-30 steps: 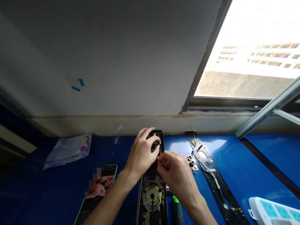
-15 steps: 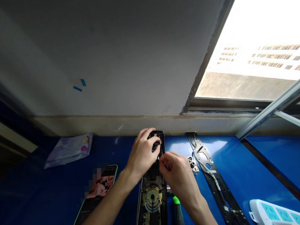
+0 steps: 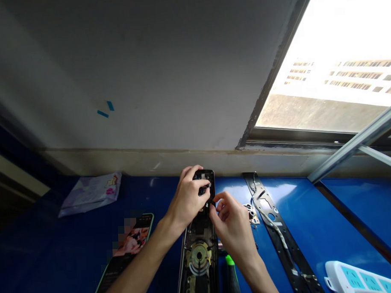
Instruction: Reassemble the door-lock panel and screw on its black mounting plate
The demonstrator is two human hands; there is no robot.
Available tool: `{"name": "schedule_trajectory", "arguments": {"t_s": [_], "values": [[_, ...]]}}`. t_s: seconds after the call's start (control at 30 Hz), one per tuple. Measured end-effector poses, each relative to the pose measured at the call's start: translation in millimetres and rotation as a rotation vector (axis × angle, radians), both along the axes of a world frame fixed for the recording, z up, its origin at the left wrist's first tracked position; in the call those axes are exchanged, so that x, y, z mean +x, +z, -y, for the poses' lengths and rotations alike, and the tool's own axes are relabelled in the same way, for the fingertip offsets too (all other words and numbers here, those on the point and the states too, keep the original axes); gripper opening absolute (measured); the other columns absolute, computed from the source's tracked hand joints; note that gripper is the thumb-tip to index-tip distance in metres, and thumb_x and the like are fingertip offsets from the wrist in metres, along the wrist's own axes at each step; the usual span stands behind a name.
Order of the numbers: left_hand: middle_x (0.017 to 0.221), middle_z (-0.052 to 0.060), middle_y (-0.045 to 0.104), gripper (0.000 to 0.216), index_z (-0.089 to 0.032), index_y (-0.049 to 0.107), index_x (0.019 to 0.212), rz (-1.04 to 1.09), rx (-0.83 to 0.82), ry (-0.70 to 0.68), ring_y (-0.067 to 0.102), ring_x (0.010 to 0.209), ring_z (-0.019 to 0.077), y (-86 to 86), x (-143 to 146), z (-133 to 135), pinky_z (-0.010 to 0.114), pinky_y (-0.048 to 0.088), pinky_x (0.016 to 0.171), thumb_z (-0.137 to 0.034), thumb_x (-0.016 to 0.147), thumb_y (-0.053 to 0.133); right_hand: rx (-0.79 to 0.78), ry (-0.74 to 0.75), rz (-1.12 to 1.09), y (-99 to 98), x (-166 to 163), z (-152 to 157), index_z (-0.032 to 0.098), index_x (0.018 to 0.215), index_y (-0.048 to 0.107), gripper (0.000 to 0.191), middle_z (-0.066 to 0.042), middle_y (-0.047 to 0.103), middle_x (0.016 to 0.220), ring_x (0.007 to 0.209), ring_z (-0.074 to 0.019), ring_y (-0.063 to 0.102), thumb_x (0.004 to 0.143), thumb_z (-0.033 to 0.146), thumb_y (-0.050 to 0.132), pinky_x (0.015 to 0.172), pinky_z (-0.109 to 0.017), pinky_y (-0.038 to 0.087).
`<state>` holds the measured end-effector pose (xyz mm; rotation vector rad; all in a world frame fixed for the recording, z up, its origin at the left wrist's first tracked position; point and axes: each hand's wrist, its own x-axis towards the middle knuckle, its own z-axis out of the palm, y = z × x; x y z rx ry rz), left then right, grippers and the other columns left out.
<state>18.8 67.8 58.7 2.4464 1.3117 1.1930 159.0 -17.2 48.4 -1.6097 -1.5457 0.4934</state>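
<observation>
A long, narrow black housing [image 3: 201,231], which looks like an opened door lock panel, lies lengthwise on the blue table. Near its lower part sits a round brass-coloured mechanism [image 3: 199,256]. My left hand [image 3: 191,196] grips the housing's upper end, fingers bent over the left rim, with thumb and forefinger reaching onto the small parts inside. At the right rim, my right hand [image 3: 231,218] has its thumb and forefinger brought close together; whatever lies between the tips is too small to make out. Several parts inside are hidden under my fingers.
Beside my right wrist lies a green-and-black handle [image 3: 231,273]. Farther right are a small metal part [image 3: 253,215], a long black plate with a cable [image 3: 278,229] and a white power strip [image 3: 350,278]. At left are a phone [image 3: 128,251] and a plastic packet [image 3: 91,193].
My right hand has shifted slightly, its forefinger lifting and its curled fingers opening a little at the rim. The left hand keeps its hold on the housing; the view has moved slightly.
</observation>
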Motion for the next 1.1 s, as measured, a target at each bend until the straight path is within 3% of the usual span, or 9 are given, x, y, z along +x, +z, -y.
{"name": "schedule_trajectory", "arguments": {"t_s": [0.23, 0.4, 0.57, 0.7, 0.83, 1.1], "values": [[0.134, 0.015, 0.07, 0.02, -0.018, 0.087, 0.094, 0.0, 0.018, 0.004, 0.062, 0.132, 0.0344, -3.7, 0.5, 1.6, 0.052, 0.059, 0.113, -0.007, 0.087, 0.073, -0.016, 0.04, -0.08, -2.0, 2.8, -3.4, 0.022, 0.092, 0.06, 0.007, 0.002, 0.059, 0.079, 0.056, -0.011, 0.056, 0.091, 0.029, 0.057, 0.056, -0.023, 0.043], [0.164, 0.012, 0.05, 0.036, -0.024, 0.08, 0.127, 0.059, 0.0, 0.072, 0.05, 0.151, 0.0371, -8.6, -5.0, 25.5, 0.059, 0.05, 0.123, -0.016, 0.095, 0.065, -0.063, 0.1, -0.166, -3.7, 9.4, 2.5, 0.023, 0.102, 0.064, 0.017, -0.002, 0.065, 0.089, 0.066, -0.0134, 0.063, 0.096, 0.037, 0.056, 0.056, -0.023, 0.048], [0.175, 0.007, 0.036, 0.048, -0.03, 0.066, 0.147, 0.129, -0.134, 0.094, 0.043, 0.158, 0.0346, -17.9, -13.6, 55.2, 0.055, 0.045, 0.127, -0.023, 0.099, 0.063, -0.116, 0.148, -0.257, -2.6, 15.6, 12.5, 0.025, 0.126, 0.062, 0.037, -0.01, 0.072, 0.121, 0.064, -0.012, 0.065, 0.091, 0.035, 0.059, 0.052, -0.024, 0.053], [0.178, 0.007, 0.031, 0.048, -0.03, 0.062, 0.151, 0.135, -0.198, 0.058, 0.044, 0.158, 0.0345, -24.8, -14.6, 69.8, 0.052, 0.044, 0.127, -0.027, 0.103, 0.058, -0.114, 0.138, -0.275, -4.0, 12.0, 14.3, 0.027, 0.133, 0.059, 0.05, -0.009, 0.073, 0.126, 0.059, -0.0098, 0.062, 0.084, 0.027, 0.061, 0.056, -0.026, 0.055], [0.179, 0.008, 0.029, 0.051, -0.03, 0.059, 0.153, 0.132, -0.21, 0.035, 0.043, 0.158, 0.0338, -27.8, -16.7, 77.3, 0.05, 0.044, 0.127, -0.028, 0.103, 0.058, -0.082, 0.082, -0.256, -9.6, 2.8, 11.3, 0.026, 0.128, 0.06, 0.052, -0.006, 0.072, 0.123, 0.052, -0.0056, 0.055, 0.076, 0.019, 0.062, 0.059, -0.027, 0.052], [0.174, 0.009, 0.038, 0.048, -0.029, 0.06, 0.152, 0.135, -0.239, 0.041, 0.047, 0.155, 0.0318, -29.8, -27.5, 97.7, 0.048, 0.045, 0.126, -0.028, 0.103, 0.058, -0.129, 0.11, -0.325, -11.5, 10.1, 25.9, 0.029, 0.148, 0.046, 0.066, -0.009, 0.074, 0.123, 0.052, -0.0096, 0.061, 0.085, 0.037, 0.065, 0.053, -0.028, 0.052]]}}
